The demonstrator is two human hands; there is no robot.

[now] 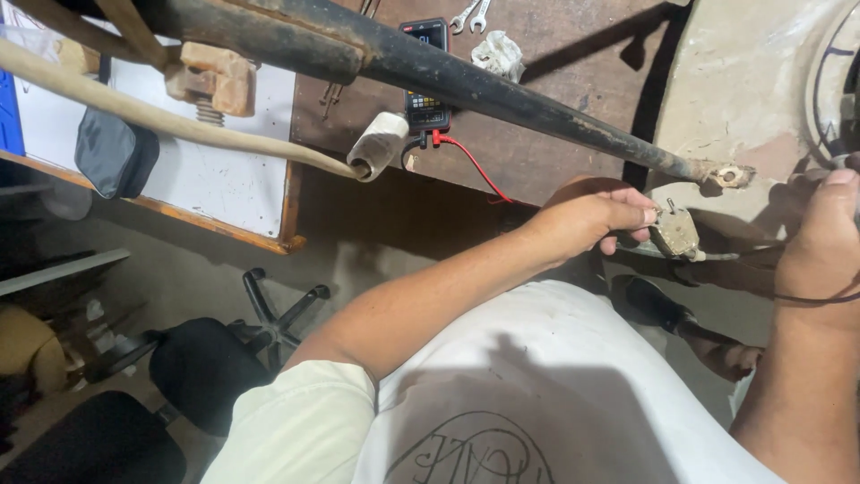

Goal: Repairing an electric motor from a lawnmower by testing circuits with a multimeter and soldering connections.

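My left hand (596, 220) reaches out over my white shirt and pinches a small grimy metal part (675, 233) with a screw standing on top. A thin rod or cable (717, 257) runs from that part to the right, toward my right hand (824, 229). The right hand sits at the frame's right edge with its fingers curled away from me, and what they hold is hidden. A thin black cable (817, 298) crosses my right wrist.
A long rusty black bar (448, 76) slants across above the hands and ends in an eyelet (732, 175). On the brown bench (573, 116) lie a multimeter (425, 72) with a red lead (470, 166), wrenches (470, 13) and a rag (498, 54). A black office chair (206, 367) stands lower left.
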